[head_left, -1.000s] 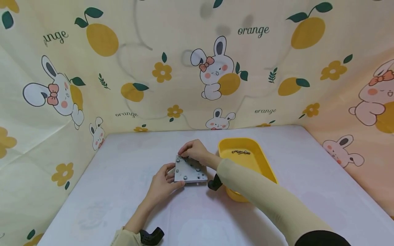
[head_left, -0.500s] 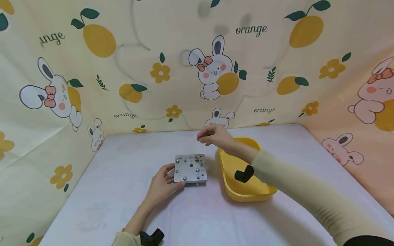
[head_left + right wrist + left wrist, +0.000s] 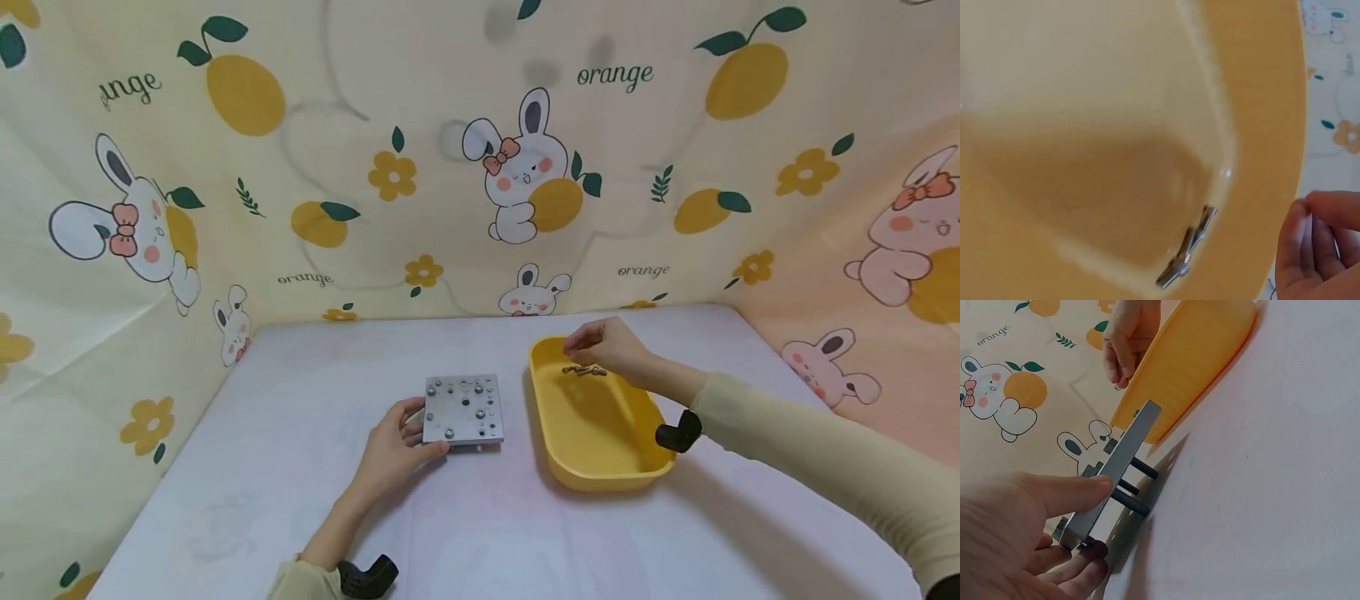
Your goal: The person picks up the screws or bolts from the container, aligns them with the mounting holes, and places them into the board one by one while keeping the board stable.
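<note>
My left hand (image 3: pixel 397 442) grips a square metal plate (image 3: pixel 453 417) by its left edge and near corner. Bolt heads and holes dot the plate's top face. Seen from the left wrist, the plate is tilted away from the white surface, and threaded bolts (image 3: pixel 1130 503) stick out of its underside. My right hand (image 3: pixel 615 348) is over the far end of a yellow tray (image 3: pixel 611 482). Its fingers are loosely bent, thumb and fingertips close together, with nothing visible between them (image 3: pixel 1329 250). Several small metal bolts (image 3: pixel 1179 256) lie together in that end of the tray, just below the hand.
A white cloth (image 3: pixel 262 467) covers the table, with the tray standing to the right of the plate. Behind and at both sides hangs a printed curtain (image 3: pixel 442 75) with rabbits and oranges. Black cameras (image 3: pixel 369 577) are worn on both wrists.
My right hand has left the plate's far edge and moved right, over the tray's far end. The left hand and the plate stay almost where they were.
</note>
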Motion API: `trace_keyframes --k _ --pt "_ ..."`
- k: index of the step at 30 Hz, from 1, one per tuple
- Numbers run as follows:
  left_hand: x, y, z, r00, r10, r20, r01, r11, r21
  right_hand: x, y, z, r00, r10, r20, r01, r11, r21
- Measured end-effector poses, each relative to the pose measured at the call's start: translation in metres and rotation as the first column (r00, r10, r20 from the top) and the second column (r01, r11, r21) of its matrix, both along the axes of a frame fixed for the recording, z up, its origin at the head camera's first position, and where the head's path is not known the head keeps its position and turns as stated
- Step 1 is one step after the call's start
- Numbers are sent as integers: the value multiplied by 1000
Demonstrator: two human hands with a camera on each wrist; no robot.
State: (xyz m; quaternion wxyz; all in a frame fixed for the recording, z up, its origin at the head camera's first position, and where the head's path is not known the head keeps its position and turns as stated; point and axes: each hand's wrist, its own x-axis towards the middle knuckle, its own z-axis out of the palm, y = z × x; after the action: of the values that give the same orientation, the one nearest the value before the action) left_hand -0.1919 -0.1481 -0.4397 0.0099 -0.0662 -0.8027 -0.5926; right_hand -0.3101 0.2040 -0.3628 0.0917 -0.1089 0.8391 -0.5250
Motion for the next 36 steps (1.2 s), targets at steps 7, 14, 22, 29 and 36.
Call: trace_keyframes --k 7,14,22,29,36 --pt "0 2 -4 1000 10 -13 -10 1000 -15 1 9 -8 998 45 37 -46 999 25" --pt "0 0 -5 1000 6 1 -6 1000 -27 -4 4 -10 999 -6 41 2 996 89" --pt "0 0 -3 1000 0 -23 -1 1000 -29 -11 -8 -23 978 -161 136 156 987 47" --pt "-2 3 -5 1000 0 -4 0 999 -33 -14 -11 -31 973 -164 160 150 984 94" --pt "-1 1 -3 1000 9 -10 -10 999 -40 -16 -11 -40 967 -212 143 201 976 88"
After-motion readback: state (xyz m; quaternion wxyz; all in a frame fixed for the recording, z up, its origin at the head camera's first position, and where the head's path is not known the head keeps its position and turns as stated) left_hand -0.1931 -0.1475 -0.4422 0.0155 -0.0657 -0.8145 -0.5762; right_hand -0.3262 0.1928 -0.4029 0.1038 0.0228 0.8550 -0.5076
